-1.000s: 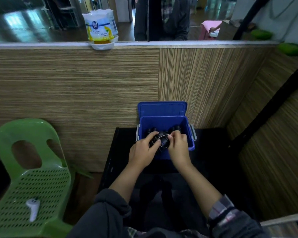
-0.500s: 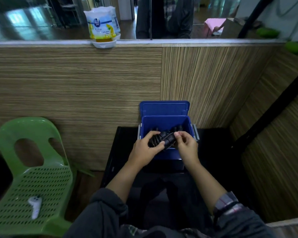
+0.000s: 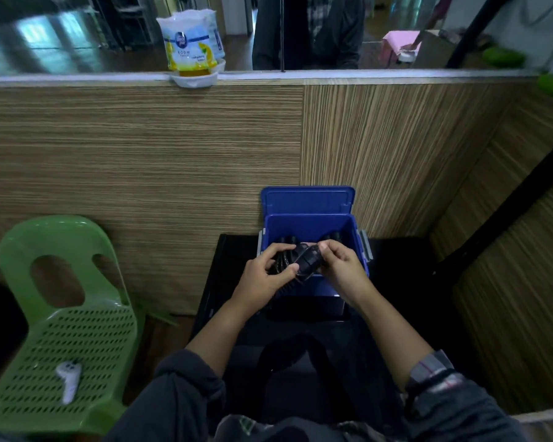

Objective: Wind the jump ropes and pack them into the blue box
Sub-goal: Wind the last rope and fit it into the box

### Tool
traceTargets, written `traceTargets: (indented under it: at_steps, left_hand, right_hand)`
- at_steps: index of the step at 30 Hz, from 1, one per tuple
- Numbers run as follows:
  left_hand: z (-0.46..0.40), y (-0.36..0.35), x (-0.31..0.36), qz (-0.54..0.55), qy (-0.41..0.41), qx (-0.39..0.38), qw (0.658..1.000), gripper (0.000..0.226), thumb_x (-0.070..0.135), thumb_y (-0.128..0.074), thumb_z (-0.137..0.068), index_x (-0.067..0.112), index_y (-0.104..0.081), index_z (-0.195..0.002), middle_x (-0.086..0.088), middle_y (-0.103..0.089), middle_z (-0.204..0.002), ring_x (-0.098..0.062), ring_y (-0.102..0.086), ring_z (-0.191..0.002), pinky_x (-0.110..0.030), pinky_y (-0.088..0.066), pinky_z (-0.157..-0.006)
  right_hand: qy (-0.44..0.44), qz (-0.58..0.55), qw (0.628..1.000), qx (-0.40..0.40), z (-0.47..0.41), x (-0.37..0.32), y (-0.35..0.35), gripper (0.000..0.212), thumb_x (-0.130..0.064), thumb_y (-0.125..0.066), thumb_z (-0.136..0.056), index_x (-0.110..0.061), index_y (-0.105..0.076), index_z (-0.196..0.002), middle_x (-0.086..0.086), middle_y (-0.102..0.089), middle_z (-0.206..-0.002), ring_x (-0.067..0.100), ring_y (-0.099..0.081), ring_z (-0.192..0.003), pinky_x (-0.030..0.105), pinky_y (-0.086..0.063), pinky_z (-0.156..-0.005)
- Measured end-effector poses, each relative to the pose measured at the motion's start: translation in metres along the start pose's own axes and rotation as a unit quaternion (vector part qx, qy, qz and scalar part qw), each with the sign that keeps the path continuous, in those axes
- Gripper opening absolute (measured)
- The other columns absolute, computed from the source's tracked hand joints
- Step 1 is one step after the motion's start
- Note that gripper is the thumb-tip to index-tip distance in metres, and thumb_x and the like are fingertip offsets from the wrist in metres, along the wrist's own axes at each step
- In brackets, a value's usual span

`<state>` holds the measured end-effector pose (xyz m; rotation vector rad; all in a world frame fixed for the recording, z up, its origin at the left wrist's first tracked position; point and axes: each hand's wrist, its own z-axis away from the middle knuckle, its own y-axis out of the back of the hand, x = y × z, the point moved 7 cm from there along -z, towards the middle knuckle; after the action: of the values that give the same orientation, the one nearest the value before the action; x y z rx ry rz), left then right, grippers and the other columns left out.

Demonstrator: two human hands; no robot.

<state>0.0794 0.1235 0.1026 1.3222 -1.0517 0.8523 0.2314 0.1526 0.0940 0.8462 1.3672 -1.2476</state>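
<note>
A blue box (image 3: 308, 226) stands open on a black table, its lid leaning back against the wooden wall. Dark handles of other jump ropes (image 3: 331, 236) poke up inside it. Over the box's near edge I hold a black jump rope bundle (image 3: 304, 261) with both hands. My left hand (image 3: 267, 275) grips the ribbed handles from the left. My right hand (image 3: 340, 266) pinches the bundle from the right, where a thin cord loops around it.
The black table (image 3: 233, 282) fills the corner between wooden partition walls. A green plastic chair (image 3: 64, 314) stands at the left with a white controller (image 3: 68, 379) on its seat. An air freshener pack (image 3: 192, 49) sits on the partition ledge.
The hands and the rope bundle have stayed over the box's front edge. The bundle has turned slightly in my fingers, and the view has shifted a little.
</note>
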Motion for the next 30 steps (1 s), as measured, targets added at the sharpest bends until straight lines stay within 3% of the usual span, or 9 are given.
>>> traceTargets:
  at_steps: [3, 9, 13, 15, 17, 18, 23, 27, 30]
  left_hand:
    - [0.002, -0.003, 0.003, 0.016, 0.0, -0.018, 1.0, 0.035, 0.048, -0.066, -0.077, 0.045, -0.061, -0.112, -0.001, -0.071, -0.102, -0.019, -0.069, -0.096, -0.045, -0.055, -0.09]
    - [0.004, -0.01, 0.001, 0.06, 0.034, -0.063, 0.996, 0.031, 0.042, -0.061, -0.081, 0.036, -0.061, -0.111, -0.015, -0.068, -0.106, -0.033, -0.068, -0.095, -0.049, -0.055, -0.086]
    - [0.003, -0.016, 0.005, 0.086, 0.107, -0.078, 0.987, 0.018, 0.025, -0.048, -0.092, 0.024, -0.061, -0.105, -0.009, -0.062, -0.093, -0.031, -0.06, -0.073, -0.035, -0.05, -0.05]
    - [0.002, -0.018, 0.008, 0.051, 0.116, -0.071, 0.989, 0.02, 0.036, -0.046, -0.087, 0.032, -0.061, -0.1, -0.004, -0.063, -0.09, -0.025, -0.062, -0.076, -0.039, -0.053, -0.056]
    - [0.0, -0.015, 0.011, -0.026, 0.084, -0.037, 0.995, 0.027, 0.052, -0.044, -0.077, 0.043, -0.059, -0.097, 0.004, -0.067, -0.089, -0.018, -0.064, -0.082, -0.047, -0.055, -0.077]
    - [0.001, -0.014, 0.012, -0.064, 0.066, -0.024, 0.995, 0.03, 0.056, -0.043, -0.075, 0.046, -0.057, -0.099, 0.004, -0.068, -0.088, -0.017, -0.065, -0.082, -0.048, -0.054, -0.081]
    - [0.0, -0.012, 0.011, -0.127, -0.015, -0.044, 0.991, 0.036, 0.049, -0.046, -0.078, 0.044, -0.055, -0.112, -0.001, -0.069, -0.085, -0.025, -0.066, -0.075, -0.049, -0.053, -0.075]
    - [0.006, -0.016, 0.02, -0.152, -0.079, -0.072, 0.983, 0.035, 0.042, -0.048, -0.082, 0.037, -0.055, -0.116, -0.003, -0.068, -0.079, -0.025, -0.064, -0.07, -0.047, -0.052, -0.07]
    - [0.013, -0.018, 0.038, -0.117, -0.123, -0.069, 0.983, 0.037, 0.034, -0.047, -0.083, 0.026, -0.055, -0.118, 0.001, -0.069, -0.088, -0.016, -0.066, -0.078, -0.038, -0.053, -0.074]
  right_hand:
    - [-0.003, 0.009, 1.0, -0.005, -0.001, -0.002, 0.003, 0.024, -0.009, -0.04, -0.1, -0.003, -0.062, -0.094, 0.008, -0.07, -0.096, 0.017, -0.067, -0.086, 0.027, -0.055, -0.071]
    - [0.013, 0.093, 0.996, 0.001, -0.004, -0.003, 0.011, 0.022, -0.014, -0.048, -0.097, -0.01, -0.063, -0.081, 0.005, -0.064, -0.08, 0.016, -0.061, -0.079, 0.028, -0.053, -0.073]
    - [0.031, 0.15, 0.988, 0.028, -0.003, -0.001, 0.014, 0.027, -0.017, -0.053, -0.095, -0.021, -0.065, -0.072, -0.003, -0.063, -0.072, 0.012, -0.06, -0.074, 0.027, -0.051, -0.068]
    - [0.048, 0.155, 0.986, 0.033, -0.002, -0.006, 0.015, 0.022, -0.015, -0.054, -0.094, -0.021, -0.065, -0.076, -0.001, -0.063, -0.075, 0.011, -0.06, -0.076, 0.025, -0.051, -0.067]
    - [0.07, 0.161, 0.983, 0.044, 0.0, -0.014, 0.015, 0.018, -0.013, -0.054, -0.094, -0.019, -0.065, -0.081, -0.001, -0.064, -0.078, 0.011, -0.06, -0.079, 0.022, -0.052, -0.068]
    - [0.077, 0.169, 0.981, 0.051, 0.0, -0.016, 0.016, 0.018, -0.012, -0.055, -0.094, -0.02, -0.065, -0.081, -0.002, -0.064, -0.079, 0.01, -0.06, -0.079, 0.022, -0.052, -0.07]
    - [0.059, 0.181, 0.981, 0.04, 0.002, -0.011, 0.018, 0.024, -0.012, -0.052, -0.095, -0.02, -0.064, -0.076, -0.003, -0.064, -0.074, 0.01, -0.059, -0.075, 0.028, -0.049, -0.076]
    - [0.012, 0.14, 0.989, -0.052, 0.004, -0.007, 0.009, 0.024, -0.012, -0.044, -0.098, -0.005, -0.057, -0.079, 0.003, -0.056, -0.07, 0.009, -0.053, -0.065, 0.021, -0.046, -0.065]
    - [-0.046, 0.038, 0.992, -0.11, 0.006, -0.007, 0.002, 0.024, -0.013, -0.042, -0.099, -0.001, -0.057, -0.084, 0.005, -0.058, -0.067, 0.012, -0.058, -0.059, 0.021, -0.052, -0.059]
